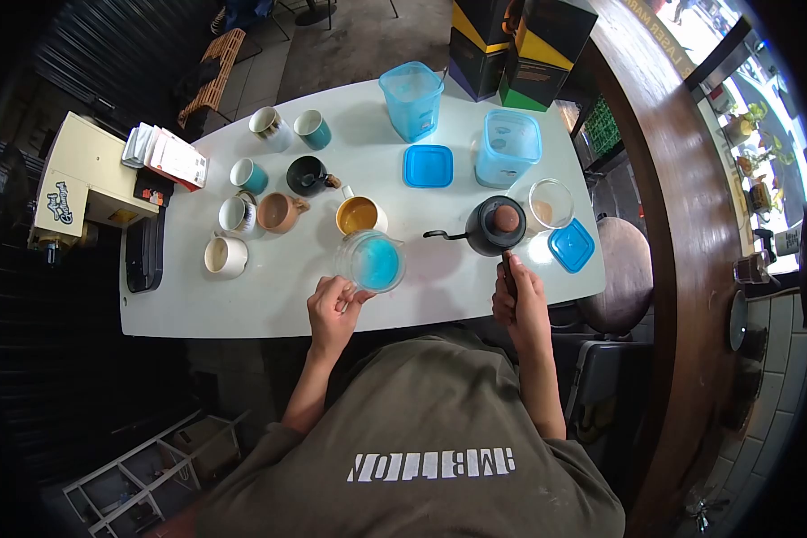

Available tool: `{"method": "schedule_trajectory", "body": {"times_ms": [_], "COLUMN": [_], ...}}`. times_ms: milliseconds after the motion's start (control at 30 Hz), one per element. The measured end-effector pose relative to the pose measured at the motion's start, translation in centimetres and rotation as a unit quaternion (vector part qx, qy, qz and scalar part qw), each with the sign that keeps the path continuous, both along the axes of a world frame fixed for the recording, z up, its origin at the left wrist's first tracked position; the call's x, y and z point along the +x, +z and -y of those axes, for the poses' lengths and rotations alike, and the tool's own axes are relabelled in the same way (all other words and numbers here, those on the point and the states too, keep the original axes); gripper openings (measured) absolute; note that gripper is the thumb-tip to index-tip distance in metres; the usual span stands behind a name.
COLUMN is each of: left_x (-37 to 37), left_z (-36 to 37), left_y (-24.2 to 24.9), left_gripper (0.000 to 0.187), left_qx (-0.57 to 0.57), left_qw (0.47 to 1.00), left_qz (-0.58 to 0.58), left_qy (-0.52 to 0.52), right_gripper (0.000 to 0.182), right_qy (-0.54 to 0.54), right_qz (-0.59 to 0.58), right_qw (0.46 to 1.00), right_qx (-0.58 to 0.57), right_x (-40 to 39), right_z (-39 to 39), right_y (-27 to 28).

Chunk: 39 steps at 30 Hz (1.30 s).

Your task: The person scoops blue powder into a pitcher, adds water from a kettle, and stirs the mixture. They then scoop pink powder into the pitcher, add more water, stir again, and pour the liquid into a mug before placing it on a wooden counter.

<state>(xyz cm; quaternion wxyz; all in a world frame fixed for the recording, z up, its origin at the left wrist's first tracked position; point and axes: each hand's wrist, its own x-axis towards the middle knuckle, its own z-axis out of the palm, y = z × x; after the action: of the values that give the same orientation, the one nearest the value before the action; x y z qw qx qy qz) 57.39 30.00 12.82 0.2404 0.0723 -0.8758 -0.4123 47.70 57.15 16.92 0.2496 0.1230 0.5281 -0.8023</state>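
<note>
My left hand (334,314) pinches the handle of a clear glass jug (372,262) with bright blue in it. The jug is held just in front of a white mug (377,215) whose inside looks orange-brown. On the right, my right hand (522,300) is wrapped round the dark handle of a black pot (496,235). A round brown knob or ball (506,219) shows on top of the pot, and a thin black crank or spout points left from it. Right of the pot stands a round clear glass container (551,204).
Several cups stand at the left, including a black cup (307,176) and a brown cup (277,212). Two blue translucent containers (412,103) (508,148) stand at the back. Blue lids (429,167) (571,246) lie on the white table (197,309). Dark boxes (542,54) stand behind.
</note>
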Motion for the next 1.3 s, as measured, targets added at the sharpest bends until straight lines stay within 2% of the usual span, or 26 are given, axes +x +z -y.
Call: {"method": "schedule_trajectory", "body": {"times_ms": [167, 300, 600, 700, 800, 833, 867, 900, 933, 1000, 1067, 1167, 1233, 1300], "left_x": [1.7, 2.0, 2.9, 2.9, 2.6, 2.6, 2.4, 2.4, 2.3, 2.2, 2.2, 2.1, 2.6, 2.7], "left_z": [1.2, 1.1, 1.5, 1.8, 3.2, 3.7, 4.0, 4.8, 5.5, 7.0, 8.6, 10.9, 12.3, 13.6], "left_y": [-1.7, -0.2, -0.5, 0.2, 1.0, 1.2, 1.4, 1.3, 1.0, 0.7, 0.4, -0.3, -1.2, -1.7], "left_gripper": [0.029, 0.029, 0.031, 0.032, 0.033, 0.031, 0.033, 0.033, 0.033, 0.033, 0.034, 0.036, 0.036, 0.037], "left_qx": [0.043, 0.049, 0.042, 0.034, 0.0, -0.024, -0.019, -0.015, -0.026, -0.034, -0.031, -0.044, -0.038, -0.036], "left_qw": [0.998, 0.997, 0.995, 0.996, 0.998, 0.999, 0.999, 0.999, 0.999, 0.999, 0.999, 0.999, 0.999, 0.999], "left_qz": [0.009, 0.024, 0.028, 0.013, -0.002, -0.011, 0.0, -0.003, -0.003, -0.01, -0.006, -0.029, -0.025, -0.023], "left_qy": [0.036, 0.063, 0.084, 0.081, 0.06, 0.041, 0.046, 0.042, 0.033, 0.019, 0.014, -0.005, -0.01, -0.01], "right_gripper": [0.033, 0.034, 0.038, 0.04, 0.043, 0.047, 0.048, 0.048, 0.048, 0.043, 0.033, 0.025, 0.017, 0.016], "right_qy": [0.024, 0.034, 0.086, 0.096, 0.11, 0.117, 0.128, 0.134, 0.129, 0.064, 0.014, -0.025, 0.031, 0.1], "right_qz": [0.016, 0.039, 0.029, 0.023, -0.046, -0.099, -0.145, -0.188, -0.188, -0.2, -0.254, -0.323, -0.34, -0.386], "right_qw": [0.999, 0.998, 0.995, 0.993, 0.976, 0.955, 0.899, 0.821, 0.818, 0.739, 0.759, 0.816, 0.849, 0.823], "right_qx": [0.03, 0.03, 0.035, 0.063, 0.182, 0.254, 0.392, 0.522, 0.527, 0.64, 0.6, 0.478, 0.403, 0.405], "right_x": [-0.7, -0.9, -1.9, -2.0, -2.1, -2.2, -2.0, -1.7, -1.4, -0.6, 0.2, 1.1, 0.8, 0.0], "right_z": [0.5, 0.8, 1.8, 2.3, 2.7, 2.7, 2.4, 2.4, 2.6, 3.0, 4.4, 8.0, 11.1, 14.5], "right_y": [-3.3, -6.5, -7.5, -8.0, -9.1, -9.4, -9.3, -8.0, -6.3, -2.2, 1.5, 2.3, 1.9, 2.2]}}
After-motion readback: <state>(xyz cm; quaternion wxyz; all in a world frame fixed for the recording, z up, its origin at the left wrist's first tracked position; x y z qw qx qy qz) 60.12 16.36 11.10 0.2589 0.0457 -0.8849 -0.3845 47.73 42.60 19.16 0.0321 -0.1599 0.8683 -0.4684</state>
